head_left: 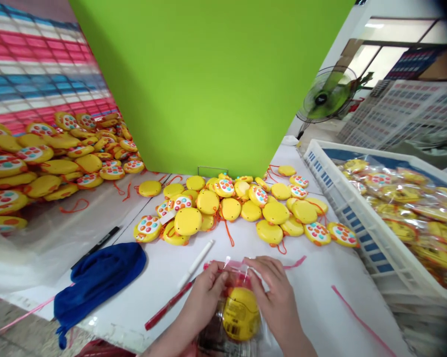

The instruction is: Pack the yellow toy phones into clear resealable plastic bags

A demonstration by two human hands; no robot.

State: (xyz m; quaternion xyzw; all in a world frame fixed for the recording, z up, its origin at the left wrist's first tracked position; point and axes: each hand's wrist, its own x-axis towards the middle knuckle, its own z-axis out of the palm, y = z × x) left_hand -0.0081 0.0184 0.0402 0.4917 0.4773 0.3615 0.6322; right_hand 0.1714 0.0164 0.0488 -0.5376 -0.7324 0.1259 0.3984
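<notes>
At the table's near edge lies a clear plastic bag (231,342) with a round yellow toy (242,315) inside, a printed barcode facing up. My left hand (207,292) pinches the bag's upper left edge between thumb and fingers. On the other side my right hand (274,292) grips the upper right edge, its thumb pressed against the plastic. Pink-red showing between the hands is too blurred to name. Close to my left hand are a dark red pen (167,306) and a white pen (196,264).
Loose yellow toys (208,202) with orange cords spread before a green board (208,84). More toys (45,163) pile at left. A blue cloth pouch (100,277) and black marker (97,246) lie left. Bagged toys fill a white crate (357,218) at right; a fan (322,98) stands behind.
</notes>
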